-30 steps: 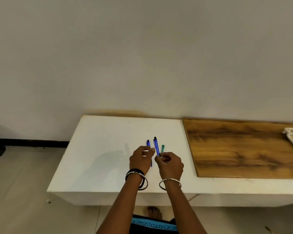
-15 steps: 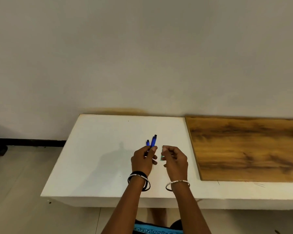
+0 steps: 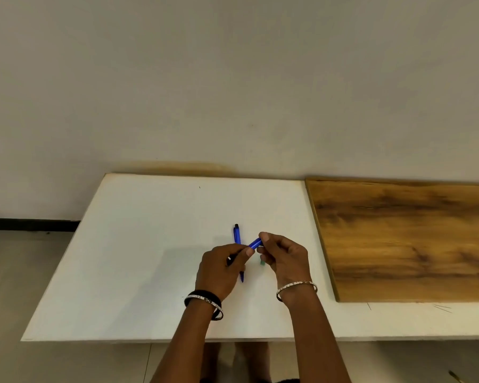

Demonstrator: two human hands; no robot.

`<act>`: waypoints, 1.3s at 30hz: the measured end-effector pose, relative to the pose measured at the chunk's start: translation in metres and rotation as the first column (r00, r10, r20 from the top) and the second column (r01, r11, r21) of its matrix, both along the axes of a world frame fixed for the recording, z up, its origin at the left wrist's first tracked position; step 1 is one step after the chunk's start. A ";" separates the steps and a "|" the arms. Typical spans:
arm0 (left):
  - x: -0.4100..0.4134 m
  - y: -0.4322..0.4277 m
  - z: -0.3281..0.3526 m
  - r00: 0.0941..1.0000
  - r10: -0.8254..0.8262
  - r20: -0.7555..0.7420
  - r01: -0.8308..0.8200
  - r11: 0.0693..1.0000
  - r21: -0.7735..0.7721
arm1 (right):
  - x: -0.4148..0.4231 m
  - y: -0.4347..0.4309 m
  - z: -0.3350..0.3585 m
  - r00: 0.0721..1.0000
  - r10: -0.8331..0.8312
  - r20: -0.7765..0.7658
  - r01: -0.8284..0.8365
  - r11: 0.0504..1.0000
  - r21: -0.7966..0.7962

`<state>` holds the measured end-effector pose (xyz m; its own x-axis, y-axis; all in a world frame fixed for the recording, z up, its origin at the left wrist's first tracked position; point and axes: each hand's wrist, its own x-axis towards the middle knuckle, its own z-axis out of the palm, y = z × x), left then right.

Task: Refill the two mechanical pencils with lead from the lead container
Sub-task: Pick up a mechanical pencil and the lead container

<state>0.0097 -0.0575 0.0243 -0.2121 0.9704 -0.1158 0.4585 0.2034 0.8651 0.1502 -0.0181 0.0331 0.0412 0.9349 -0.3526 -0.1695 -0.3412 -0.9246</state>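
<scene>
Left hand (image 3: pixel 222 268) fingers (image 3: pixel 245 251) pinch the lower barrel of a blue mechanical pencil (image 3: pixel 254 243); right hand (image 3: pixel 284 254) fingers (image 3: pixel 263 236) grip its upper end. Second blue mechanical pencil (image 3: pixel 237 235) lies flat on the white tabletop (image 3: pixel 138 252), partly under the left hand. Small green lead container (image 3: pixel 262 262) just under the right fingers; whether held or lying, cannot tell. Wooden board (image 3: pixel 409 239) to the right.

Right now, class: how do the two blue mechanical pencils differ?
The held blue mechanical pencil is lifted and slanted between both hands; the other blue mechanical pencil lies on the white table, partly hidden behind the left hand. Both share the same blue barrel.
</scene>
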 end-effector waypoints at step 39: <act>-0.026 0.037 -0.008 0.995 0.096 -0.039 -0.097 0.995 -0.015 | -0.026 0.040 -0.030 0.284 0.069 0.956 -0.398 0.916 0.052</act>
<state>-0.0165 -0.0201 0.0166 -0.3091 0.9433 -0.1214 0.4691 0.2623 0.8433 0.1241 0.0222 0.0035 -0.0524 0.9985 -0.0137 0.8941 0.0408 -0.4460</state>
